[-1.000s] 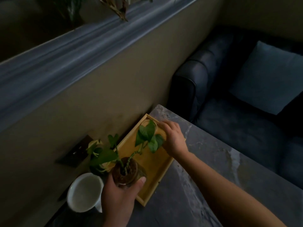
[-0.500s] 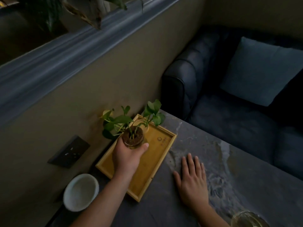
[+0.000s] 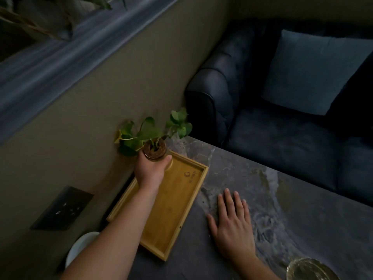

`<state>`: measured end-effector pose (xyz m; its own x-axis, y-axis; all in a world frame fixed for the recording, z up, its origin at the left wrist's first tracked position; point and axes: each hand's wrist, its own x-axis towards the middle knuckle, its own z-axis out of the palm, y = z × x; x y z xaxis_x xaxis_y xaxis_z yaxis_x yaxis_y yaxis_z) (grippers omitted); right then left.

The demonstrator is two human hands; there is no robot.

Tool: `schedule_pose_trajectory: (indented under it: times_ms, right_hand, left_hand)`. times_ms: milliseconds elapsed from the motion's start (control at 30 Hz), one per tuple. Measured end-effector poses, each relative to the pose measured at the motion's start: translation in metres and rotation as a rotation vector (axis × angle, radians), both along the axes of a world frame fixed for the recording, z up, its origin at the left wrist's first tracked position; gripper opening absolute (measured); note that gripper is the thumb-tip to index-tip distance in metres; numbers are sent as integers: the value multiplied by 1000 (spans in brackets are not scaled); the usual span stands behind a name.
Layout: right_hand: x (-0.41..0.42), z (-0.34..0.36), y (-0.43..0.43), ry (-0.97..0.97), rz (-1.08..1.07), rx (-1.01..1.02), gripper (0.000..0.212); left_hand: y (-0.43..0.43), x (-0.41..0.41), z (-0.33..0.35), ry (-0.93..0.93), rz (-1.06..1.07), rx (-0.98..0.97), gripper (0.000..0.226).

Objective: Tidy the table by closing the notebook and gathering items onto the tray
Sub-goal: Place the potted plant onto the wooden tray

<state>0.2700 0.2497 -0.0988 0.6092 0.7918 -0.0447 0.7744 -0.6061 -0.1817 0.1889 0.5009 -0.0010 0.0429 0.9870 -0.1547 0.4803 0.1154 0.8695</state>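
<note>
A yellow wooden tray (image 3: 181,201) lies on the grey marble table (image 3: 262,199) against the wall. My left hand (image 3: 150,168) is wrapped around a small glass pot with a green leafy plant (image 3: 154,138), holding it at the tray's far corner. Whether the pot rests on the tray floor cannot be told. My right hand (image 3: 232,223) lies flat on the table to the right of the tray, fingers spread and holding nothing. No notebook is in view.
A white bowl (image 3: 80,249) sits near the wall at the lower left, partly behind my left arm. A glass vessel (image 3: 310,269) shows at the bottom right edge. A dark sofa (image 3: 282,138) with a blue cushion (image 3: 314,71) stands beyond the table's far edge.
My left hand has carried the plant pot from the tray's near end to its far corner. My right hand left the tray and came down flat on the table.
</note>
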Motion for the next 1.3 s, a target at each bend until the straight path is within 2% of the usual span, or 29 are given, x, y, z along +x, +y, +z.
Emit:
schedule_pose_trajectory:
  times_ms: [567, 1300]
  right_hand:
    - [1, 2, 2, 28, -8, 18, 74]
    - [-1, 3, -1, 52, -23, -2, 73]
  left_hand:
    - [10, 3, -14, -25, 2, -15, 77]
    - [15, -4, -19, 61, -83, -14, 93]
